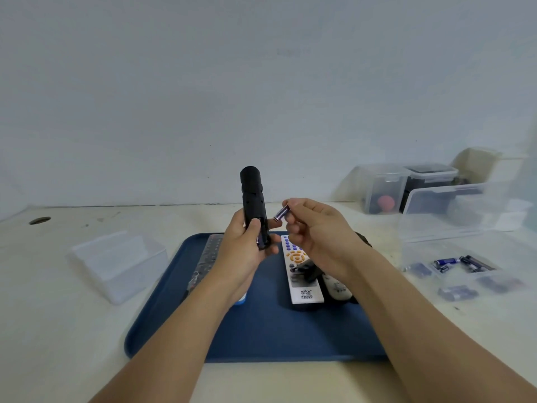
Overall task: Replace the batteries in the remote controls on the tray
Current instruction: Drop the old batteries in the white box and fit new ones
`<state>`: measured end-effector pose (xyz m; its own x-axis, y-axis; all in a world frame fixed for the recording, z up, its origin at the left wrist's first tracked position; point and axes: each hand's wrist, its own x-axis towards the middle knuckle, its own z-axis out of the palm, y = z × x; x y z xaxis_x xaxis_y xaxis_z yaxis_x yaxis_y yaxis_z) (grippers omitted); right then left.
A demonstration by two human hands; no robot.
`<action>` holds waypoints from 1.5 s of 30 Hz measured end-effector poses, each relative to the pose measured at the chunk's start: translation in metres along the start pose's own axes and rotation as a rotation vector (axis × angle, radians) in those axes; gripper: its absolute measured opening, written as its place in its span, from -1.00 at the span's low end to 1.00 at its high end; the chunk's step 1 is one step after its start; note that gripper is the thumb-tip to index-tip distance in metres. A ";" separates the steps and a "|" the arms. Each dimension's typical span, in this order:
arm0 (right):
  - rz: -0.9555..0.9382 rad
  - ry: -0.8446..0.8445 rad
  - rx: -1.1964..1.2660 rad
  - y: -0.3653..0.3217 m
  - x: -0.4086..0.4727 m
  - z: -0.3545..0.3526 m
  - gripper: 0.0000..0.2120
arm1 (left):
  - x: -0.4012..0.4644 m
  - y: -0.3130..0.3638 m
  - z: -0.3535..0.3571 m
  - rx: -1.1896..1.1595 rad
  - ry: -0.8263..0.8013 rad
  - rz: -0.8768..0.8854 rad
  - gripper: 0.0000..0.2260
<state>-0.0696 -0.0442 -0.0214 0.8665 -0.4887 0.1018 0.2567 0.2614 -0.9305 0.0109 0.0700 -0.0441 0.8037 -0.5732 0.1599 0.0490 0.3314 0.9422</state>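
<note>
Desk [58, 330]: pale, wide; bare room front left and front right of tray.
Tray [261, 330]: blue, raised rim, centre of desk; near half bare, good set-down space.
Right boxes [453, 210]: clear, stacked along right edge, well apart from tray; nearest lidded one [465, 271] holds loose batteries.
Left box [119, 263]: clear, looks empty, just left of tray.
White remote [299, 271]: flat on tray, buttons up, under right forearm; small dark piece [305, 271] lying across it, maybe a battery cover, cannot tell.
Grey remote [206, 257]: on tray's left side, partly hidden by left wrist.
Black remote [254, 205]: upright above tray's far edge, lower end in left hand; probably light, stiff, smooth plastic, slippery if pinched; best gripped round the sides, clear of battery bay.
Left hand [247, 251]: wrapped round black remote, thumb on its face.
Right hand [313, 228]: fingertips pinching battery, other fingers curled.
Battery [281, 213]: purple, tilted toward black remote, near but apart; small, hard, rolls freely; hold mid-body, ends free.
Step, by judgement: battery on its way in or out, cannot tell which.
</note>
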 end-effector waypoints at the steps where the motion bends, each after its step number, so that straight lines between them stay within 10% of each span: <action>1: -0.008 -0.004 -0.017 -0.002 -0.001 0.001 -0.86 | 0.000 0.001 0.000 -0.023 0.000 -0.011 -0.78; 9: -0.191 0.032 -0.386 -0.002 -0.010 0.013 -0.88 | 0.002 0.005 -0.001 -0.264 0.045 -0.089 -0.73; 16: -0.491 -0.009 -1.177 0.021 -0.023 0.032 -0.89 | 0.001 0.008 -0.007 -0.383 0.140 -0.126 -0.75; 45: -0.603 -0.133 -1.234 0.016 -0.016 0.019 -0.88 | -0.002 0.011 -0.004 -0.357 0.084 -0.134 -0.72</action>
<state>-0.0710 -0.0167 -0.0315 0.8095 -0.1608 0.5646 0.1221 -0.8946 -0.4298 0.0125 0.0782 -0.0353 0.8213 -0.5705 0.0033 0.3483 0.5059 0.7891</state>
